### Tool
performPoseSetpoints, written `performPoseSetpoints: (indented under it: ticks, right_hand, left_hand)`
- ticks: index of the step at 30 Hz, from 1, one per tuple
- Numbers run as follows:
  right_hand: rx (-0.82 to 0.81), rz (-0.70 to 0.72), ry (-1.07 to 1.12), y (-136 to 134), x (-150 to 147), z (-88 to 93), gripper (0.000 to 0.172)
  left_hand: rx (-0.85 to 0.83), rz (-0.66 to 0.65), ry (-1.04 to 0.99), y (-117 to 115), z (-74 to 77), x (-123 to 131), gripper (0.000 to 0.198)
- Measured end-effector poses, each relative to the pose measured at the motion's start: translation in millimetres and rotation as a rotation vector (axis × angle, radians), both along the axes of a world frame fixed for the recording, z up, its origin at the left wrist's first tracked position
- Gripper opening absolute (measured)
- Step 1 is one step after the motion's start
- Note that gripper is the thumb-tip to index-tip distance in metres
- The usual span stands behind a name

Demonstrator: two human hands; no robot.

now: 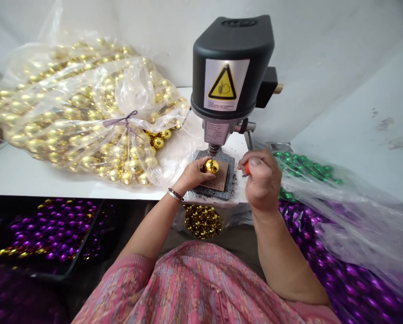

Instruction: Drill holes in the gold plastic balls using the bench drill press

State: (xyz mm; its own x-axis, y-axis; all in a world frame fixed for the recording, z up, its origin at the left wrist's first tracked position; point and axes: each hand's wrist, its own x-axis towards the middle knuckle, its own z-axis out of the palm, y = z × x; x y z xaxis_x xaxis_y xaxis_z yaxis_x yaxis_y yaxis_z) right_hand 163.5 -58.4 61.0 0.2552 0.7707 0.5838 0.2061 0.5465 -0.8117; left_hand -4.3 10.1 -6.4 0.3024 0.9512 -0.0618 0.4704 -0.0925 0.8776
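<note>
My left hand (195,174) pinches a shiny gold ball (211,166) between thumb and fingers. The ball rests at a brown board (218,180) on the grey base (229,191) of a small drill press (231,58), right under its chuck (214,149). Whether the bit is inside the ball is too small to tell. My right hand (262,177) is wrapped round the red-orange knob (247,168) of the press's feed lever, to the right of the base. Dark shavings lie around the base.
A large clear bag of gold balls (69,117) covers the table's left. Below the table edge are a container of gold balls (203,221) and a black crate (66,270) with purple balls. Bags of green balls (306,166) and purple balls (343,265) lie to the right.
</note>
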Motion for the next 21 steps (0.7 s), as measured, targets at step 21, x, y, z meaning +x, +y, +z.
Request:
performPoseSetpoints:
  ticks: [21]
  right_hand:
    - [-0.018,0.064,0.299,10,-10,16.2,0.028]
  left_hand:
    - [0.071,0.011,0.08,-6,-5.5,2,0.063]
